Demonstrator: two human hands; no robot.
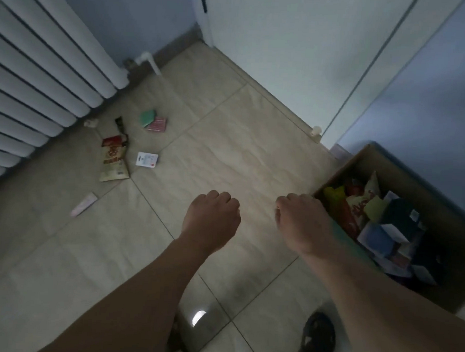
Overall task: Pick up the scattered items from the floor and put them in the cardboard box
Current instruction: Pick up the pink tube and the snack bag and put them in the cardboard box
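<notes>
Writing on the red-and-cream snack packet [113, 159] is unreadable.

Your left hand [210, 217] and right hand [301, 222] are bare, with no rings, watch or gloves showing; both forearms are bare too, with no sleeve reaching into view; on your right foot you wear a dark open sandal [317, 341] with wide crossing straps.
</notes>
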